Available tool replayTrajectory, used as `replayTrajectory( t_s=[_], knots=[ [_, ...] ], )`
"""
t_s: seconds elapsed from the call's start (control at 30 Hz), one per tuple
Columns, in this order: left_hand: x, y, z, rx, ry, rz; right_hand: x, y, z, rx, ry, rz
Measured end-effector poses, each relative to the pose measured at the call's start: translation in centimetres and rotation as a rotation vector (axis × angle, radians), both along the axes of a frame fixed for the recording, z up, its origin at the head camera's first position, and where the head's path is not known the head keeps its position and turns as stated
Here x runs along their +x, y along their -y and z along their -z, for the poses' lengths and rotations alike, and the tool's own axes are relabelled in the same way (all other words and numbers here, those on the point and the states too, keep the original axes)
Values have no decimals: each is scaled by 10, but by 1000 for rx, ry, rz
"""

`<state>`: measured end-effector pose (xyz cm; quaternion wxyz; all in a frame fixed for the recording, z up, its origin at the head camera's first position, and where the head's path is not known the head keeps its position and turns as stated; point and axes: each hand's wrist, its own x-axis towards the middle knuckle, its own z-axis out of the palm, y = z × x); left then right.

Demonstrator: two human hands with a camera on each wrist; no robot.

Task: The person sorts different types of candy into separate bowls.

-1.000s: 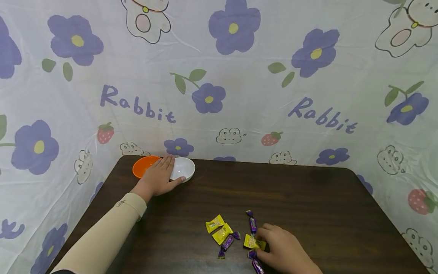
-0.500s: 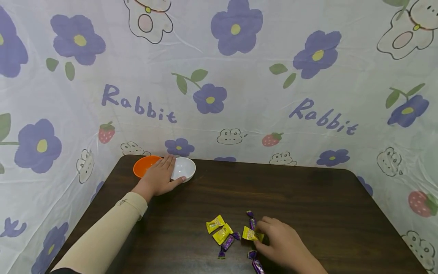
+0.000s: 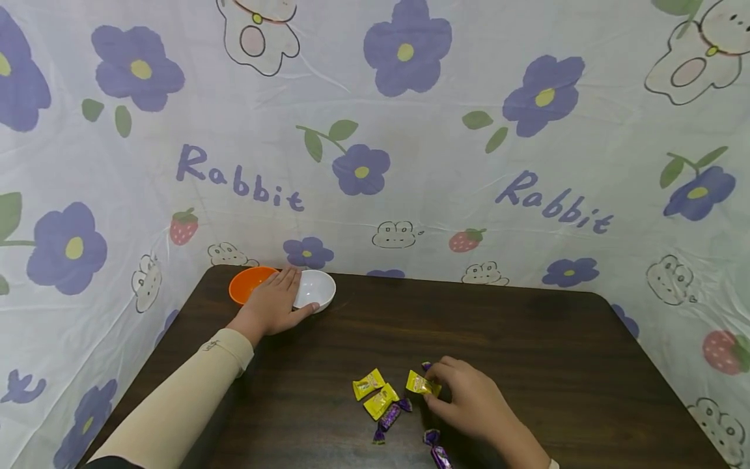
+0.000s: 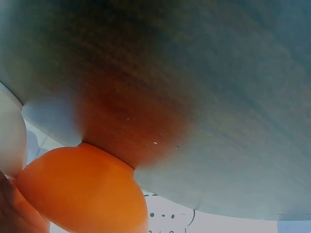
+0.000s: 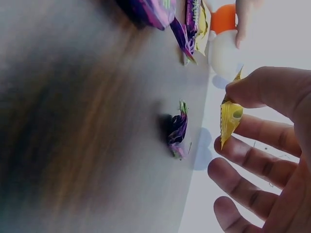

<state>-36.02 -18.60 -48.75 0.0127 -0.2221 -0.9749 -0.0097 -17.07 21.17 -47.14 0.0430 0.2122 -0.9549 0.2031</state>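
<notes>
My right hand (image 3: 471,397) pinches a yellow-wrapped candy (image 3: 418,383) between thumb and fingers. In the right wrist view this candy (image 5: 230,119) is held up off the table. A purple twist-wrapped candy (image 5: 178,128) lies near it, mostly hidden behind my fingers in the head view. My left hand (image 3: 271,306), fingers straight, rests across an orange bowl (image 3: 239,286) and a white bowl (image 3: 321,290) at the far left of the table. The left wrist view shows the orange bowl's outer wall (image 4: 87,189) beside part of the hand.
Left of my right hand, two yellow candies (image 3: 381,402) lie beside a purple candy (image 3: 389,418). Another purple candy (image 3: 437,453) lies at the near edge of the view. Behind the dark wooden table (image 3: 498,326) hangs a patterned cloth (image 3: 422,163).
My right hand has lifted the yellow candy from between the purple ones and moved it away from me and slightly left. The left hand stays on the bowls.
</notes>
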Motion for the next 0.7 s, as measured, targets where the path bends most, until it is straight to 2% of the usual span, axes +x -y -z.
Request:
replayTrajectory(
  t_s=[0.27,0.7],
  knots=[
    [-2,1,4,9,-9,0,-11,5,1,2,-31,-5],
    [-6,2,7,2,15,-11,-27,19,-11,2,-70,-27]
  ],
)
